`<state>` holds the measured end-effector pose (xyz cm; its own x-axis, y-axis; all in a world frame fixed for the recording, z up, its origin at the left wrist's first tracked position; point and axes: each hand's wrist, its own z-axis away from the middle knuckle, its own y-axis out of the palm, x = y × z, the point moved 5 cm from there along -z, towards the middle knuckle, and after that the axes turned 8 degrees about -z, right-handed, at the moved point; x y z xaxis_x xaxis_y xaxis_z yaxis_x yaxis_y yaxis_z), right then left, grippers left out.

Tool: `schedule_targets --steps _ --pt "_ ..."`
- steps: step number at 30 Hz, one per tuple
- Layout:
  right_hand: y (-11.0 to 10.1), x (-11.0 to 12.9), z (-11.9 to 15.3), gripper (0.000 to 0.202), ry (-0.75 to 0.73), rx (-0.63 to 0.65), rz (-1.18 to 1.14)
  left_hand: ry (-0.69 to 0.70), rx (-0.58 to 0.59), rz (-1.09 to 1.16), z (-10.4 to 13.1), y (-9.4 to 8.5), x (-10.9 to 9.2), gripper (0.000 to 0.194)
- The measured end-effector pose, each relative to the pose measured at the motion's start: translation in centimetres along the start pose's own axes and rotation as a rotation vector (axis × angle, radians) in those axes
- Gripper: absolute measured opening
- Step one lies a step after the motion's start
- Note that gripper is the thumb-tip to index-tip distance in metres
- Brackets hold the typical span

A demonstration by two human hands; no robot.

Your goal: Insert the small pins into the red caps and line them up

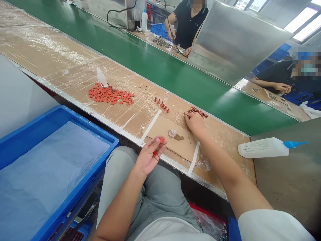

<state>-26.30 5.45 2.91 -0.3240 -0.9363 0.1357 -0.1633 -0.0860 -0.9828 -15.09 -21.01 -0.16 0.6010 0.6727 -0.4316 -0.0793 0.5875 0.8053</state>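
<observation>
Palm up at the bench's front edge, my left hand (149,155) holds a red disc (162,140) between thumb and finger, with more red discs (155,153) lower in its fingers. My right hand (194,122) reaches to a pile of small red and dark parts (199,111), its fingertips pinched on a small piece too tiny to make out. Between the hands, a small clear cup (172,133) stands on a cardboard sheet (179,147) beside a wet stain. Several assembled red pieces (162,105) stand in a group behind the cardboard. Many loose red discs (107,95) lie farther left.
A white bottle with blue nozzle (263,147) lies at the right by a metal panel (288,174). A small white bottle (101,77) is among the discs. The green belt (140,57) runs behind. A blue tray (61,112) is at left. Two people sit across.
</observation>
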Motion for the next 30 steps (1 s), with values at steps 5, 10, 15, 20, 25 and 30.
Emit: schedule_targets --steps 5,10,15,20,25,30 --pt "0.4 0.2 0.2 0.035 -0.16 -0.042 -0.163 -0.002 0.02 -0.039 0.0 0.1 -0.1 0.021" --pt "0.8 0.1 0.3 0.036 -0.218 -0.078 -0.207 -0.002 0.01 -0.038 0.2 0.4 -0.3 0.022" --pt "1.4 0.2 0.0 0.029 -0.244 -0.073 -0.309 -0.01 0.014 -0.046 0.2 0.3 -0.3 0.023" --pt "1.3 0.8 -0.3 0.023 -0.343 -0.009 -0.361 -0.003 0.047 -0.034 0.3 0.4 -0.4 0.021" --pt "0.2 1.0 0.0 0.021 -0.473 0.079 -0.383 -0.008 0.048 -0.039 0.3 0.3 -0.5 0.021" --pt "-1.8 1.5 1.4 0.027 -0.797 0.117 -0.369 -0.002 0.044 -0.038 0.2 0.1 -0.4 0.022"
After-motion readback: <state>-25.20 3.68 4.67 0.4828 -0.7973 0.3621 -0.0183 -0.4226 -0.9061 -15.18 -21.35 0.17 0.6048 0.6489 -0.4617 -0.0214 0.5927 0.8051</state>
